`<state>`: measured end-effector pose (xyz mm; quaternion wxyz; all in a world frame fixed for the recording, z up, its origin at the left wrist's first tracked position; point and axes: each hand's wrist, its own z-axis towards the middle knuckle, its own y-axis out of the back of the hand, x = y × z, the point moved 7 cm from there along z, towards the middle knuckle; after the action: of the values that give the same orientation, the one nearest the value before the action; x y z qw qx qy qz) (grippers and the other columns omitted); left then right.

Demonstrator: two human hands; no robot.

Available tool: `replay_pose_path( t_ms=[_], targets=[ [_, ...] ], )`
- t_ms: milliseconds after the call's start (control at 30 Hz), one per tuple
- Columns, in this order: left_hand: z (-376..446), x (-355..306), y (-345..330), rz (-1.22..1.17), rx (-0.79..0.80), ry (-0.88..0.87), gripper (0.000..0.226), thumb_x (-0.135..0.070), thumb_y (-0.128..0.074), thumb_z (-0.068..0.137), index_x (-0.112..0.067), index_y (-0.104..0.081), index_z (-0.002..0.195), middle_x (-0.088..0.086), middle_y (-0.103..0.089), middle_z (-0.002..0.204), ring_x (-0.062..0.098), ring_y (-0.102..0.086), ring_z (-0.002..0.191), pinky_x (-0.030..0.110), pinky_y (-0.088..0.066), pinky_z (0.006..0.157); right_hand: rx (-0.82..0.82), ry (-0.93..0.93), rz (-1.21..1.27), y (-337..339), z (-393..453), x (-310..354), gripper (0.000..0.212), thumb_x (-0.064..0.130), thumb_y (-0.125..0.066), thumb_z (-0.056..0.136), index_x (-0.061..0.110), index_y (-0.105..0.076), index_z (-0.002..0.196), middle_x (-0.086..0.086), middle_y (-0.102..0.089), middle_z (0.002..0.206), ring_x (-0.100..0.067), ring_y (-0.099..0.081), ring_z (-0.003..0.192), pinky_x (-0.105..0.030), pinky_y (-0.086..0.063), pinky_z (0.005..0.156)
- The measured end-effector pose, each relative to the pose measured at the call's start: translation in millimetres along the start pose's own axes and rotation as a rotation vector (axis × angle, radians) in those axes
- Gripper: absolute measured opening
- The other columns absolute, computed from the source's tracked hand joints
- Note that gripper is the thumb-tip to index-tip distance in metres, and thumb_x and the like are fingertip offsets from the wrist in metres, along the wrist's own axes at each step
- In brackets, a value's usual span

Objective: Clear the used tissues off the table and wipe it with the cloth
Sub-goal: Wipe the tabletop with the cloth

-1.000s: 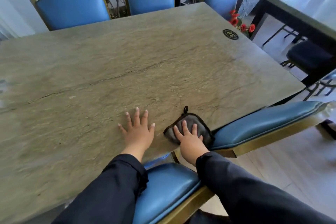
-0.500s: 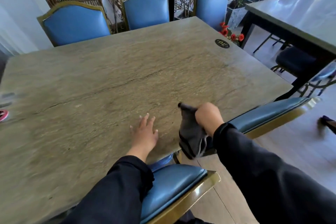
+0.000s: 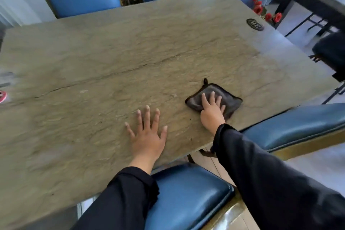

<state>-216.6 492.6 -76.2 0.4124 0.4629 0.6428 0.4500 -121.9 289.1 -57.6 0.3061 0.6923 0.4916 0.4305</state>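
At a stone-topped dining table point(image 3: 130, 46), I am in the wiping step: my right hand point(image 3: 211, 113) presses flat, fingers straight and spread, on the one dark grey cloth point(image 3: 229, 99), which lies flat near the table's near right edge, its small hanging loop pointing away from me. My left hand point(image 3: 147, 136) rests palm down on the bare stone just beside it, fingers splayed wide, holding nothing and apparently bracing me. I count no tissues on the part of the tabletop in view, so I judge the clearing done and only the wipe left. The next move, as I read it, calls for sliding the cloth under steady pressure across the wide stretch of surface toward the far side and the left. I count two hands, one cloth, one round dark badge point(image 3: 255, 24) near the far right corner, a small red-and-white object point(image 3: 2, 96) cut off at the left edge, and five blue chairs around this table.
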Motion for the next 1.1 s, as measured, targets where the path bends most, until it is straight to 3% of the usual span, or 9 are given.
replay_pose_path(
  t_ms=[233,400,533,733,800,867,933,1033,1100],
  targets=[
    [3,-2,1,-0.045,0.040,-0.003,0.056,-0.038,-0.010,0.098,-0.038,0.021,0.145,-0.010,0.035,0.152,0.020,0.032,0.140,0.061,0.017,0.110,0.227,0.464,-0.123,-26,-28,45,0.080,-0.013,-0.031,0.087,0.033,-0.016,0.151,0.001,0.007,0.161,-0.026,0.016,0.146,-0.047,0.010,0.115],
    [2,-3,5,-0.086,0.090,0.025,0.056,-0.033,-0.010,0.098,-0.040,0.017,0.147,-0.011,0.032,0.153,0.018,0.030,0.141,0.059,0.017,0.111,0.477,0.608,-0.312,-48,-74,41,0.071,-0.011,-0.030,0.093,0.031,-0.020,0.150,0.002,0.005,0.161,-0.025,0.012,0.147,-0.043,0.004,0.118],
    [1,-4,5,-0.111,0.162,0.038,0.055,-0.034,-0.007,0.097,-0.040,0.019,0.146,-0.011,0.035,0.151,0.018,0.032,0.140,0.060,0.015,0.111,0.303,0.579,-0.019,-30,-96,18,0.052,-0.009,-0.039,0.092,0.021,-0.058,0.130,-0.002,-0.034,0.153,-0.022,-0.022,0.143,-0.034,-0.015,0.116],
    [-2,-11,8,-0.134,0.178,0.062,0.054,-0.037,-0.006,0.098,-0.038,0.018,0.146,-0.009,0.035,0.151,0.020,0.033,0.140,0.062,0.018,0.109,0.256,0.387,-0.171,-13,-98,-2,0.027,0.011,-0.056,0.089,0.022,-0.071,0.109,0.001,-0.065,0.118,-0.019,-0.057,0.114,-0.025,-0.044,0.092],
    [-2,-13,9,-0.124,0.187,0.069,0.054,-0.038,-0.006,0.098,-0.036,0.017,0.147,-0.007,0.034,0.152,0.022,0.032,0.140,0.063,0.017,0.109,0.363,0.190,-0.319,-11,-88,-5,0.027,0.019,-0.058,0.090,0.014,-0.067,0.115,-0.004,-0.064,0.121,-0.024,-0.058,0.115,-0.030,-0.046,0.093],
    [0,-14,10,-0.128,0.194,0.083,0.054,-0.039,-0.007,0.099,-0.035,0.017,0.147,-0.006,0.034,0.152,0.024,0.032,0.140,0.064,0.016,0.109,0.348,0.086,-0.318,4,-83,-6,0.027,0.015,-0.055,0.091,0.009,-0.066,0.115,-0.011,-0.064,0.121,-0.028,-0.060,0.110,-0.035,-0.049,0.092],
    [1,-16,10,-0.135,0.204,0.098,0.055,-0.042,-0.007,0.099,-0.034,0.017,0.147,-0.005,0.035,0.152,0.025,0.033,0.140,0.065,0.016,0.108,0.203,0.052,-0.127,25,-76,-11,0.026,0.005,-0.051,0.089,0.009,-0.070,0.106,-0.013,-0.067,0.111,-0.029,-0.063,0.100,-0.036,-0.053,0.088],
    [1,-19,7,-0.122,0.219,0.082,0.056,-0.047,-0.008,0.097,-0.039,0.023,0.143,-0.007,0.041,0.148,0.029,0.037,0.137,0.067,0.017,0.106,-0.204,0.089,0.365,48,-73,-22,0.045,-0.011,-0.038,0.084,0.017,-0.070,0.100,-0.009,-0.060,0.107,-0.027,-0.056,0.099,-0.034,-0.051,0.085],
    [2,-20,4,-0.116,0.223,0.067,0.055,-0.049,-0.007,0.097,-0.043,0.026,0.140,-0.008,0.044,0.146,0.031,0.040,0.135,0.068,0.018,0.105,-0.122,0.149,0.294,27,-72,-14,0.059,-0.009,-0.036,0.086,0.033,-0.063,0.118,-0.005,-0.046,0.122,-0.027,-0.044,0.114,-0.036,-0.042,0.100]
  ],
)
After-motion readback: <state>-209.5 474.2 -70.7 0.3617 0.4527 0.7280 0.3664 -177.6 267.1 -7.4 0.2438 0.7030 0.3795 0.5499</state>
